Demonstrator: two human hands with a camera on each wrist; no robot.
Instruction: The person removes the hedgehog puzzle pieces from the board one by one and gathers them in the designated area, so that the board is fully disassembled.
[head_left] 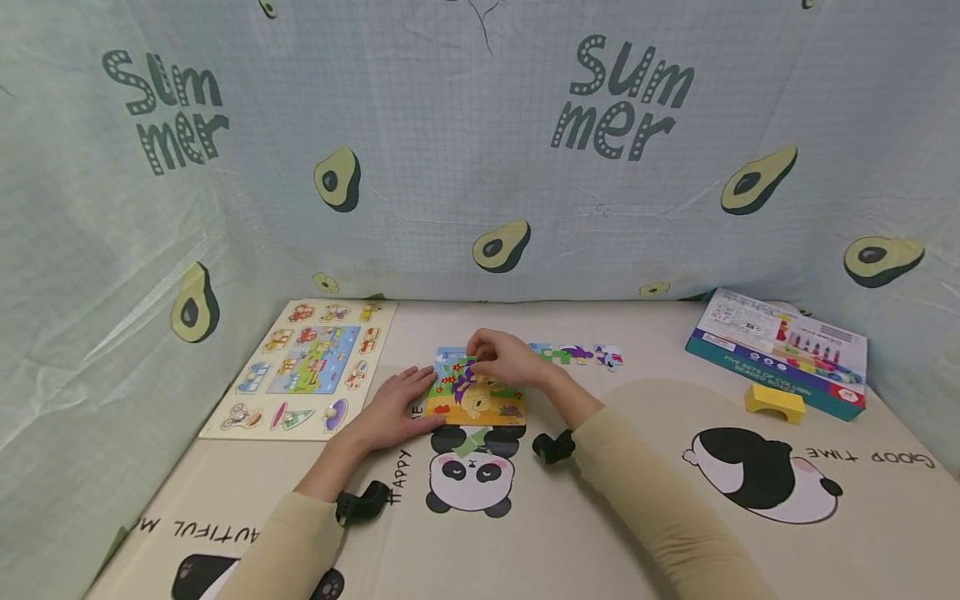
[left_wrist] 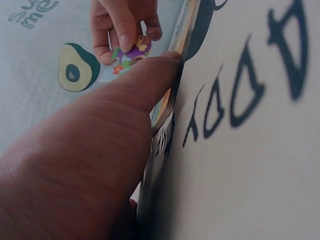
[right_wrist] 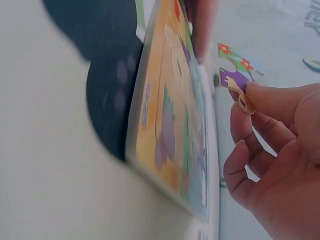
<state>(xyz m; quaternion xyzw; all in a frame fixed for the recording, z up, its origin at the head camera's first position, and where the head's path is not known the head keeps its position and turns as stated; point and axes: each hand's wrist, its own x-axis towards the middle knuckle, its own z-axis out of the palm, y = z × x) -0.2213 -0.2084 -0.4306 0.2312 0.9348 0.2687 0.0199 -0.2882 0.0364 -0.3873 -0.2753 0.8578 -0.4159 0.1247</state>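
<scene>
A colourful jigsaw puzzle board (head_left: pixel 487 412) lies on the table in front of me in the head view. Beside its left edge my left hand (head_left: pixel 393 408) rests with extended fingers, the thumb along the near edge. My right hand (head_left: pixel 512 360) is over the board's upper right part. Between its thumb and fingers it pinches a puzzle piece (right_wrist: pixel 234 79), purple and green with red flowers, held above the board in the right wrist view. To the right of the board, several loose puzzle pieces (head_left: pixel 576 354) lie in a row, partly hidden by the right hand.
A wooden picture board (head_left: pixel 221 421) with pegless-looking shapes lies at the left. On the right stand a flat toy box (head_left: pixel 780 350) and a yellow arch block (head_left: pixel 775 402). A patterned curtain (head_left: pixel 420 167) closes off the back; the tablecloth (head_left: pixel 600 500) carries panda prints.
</scene>
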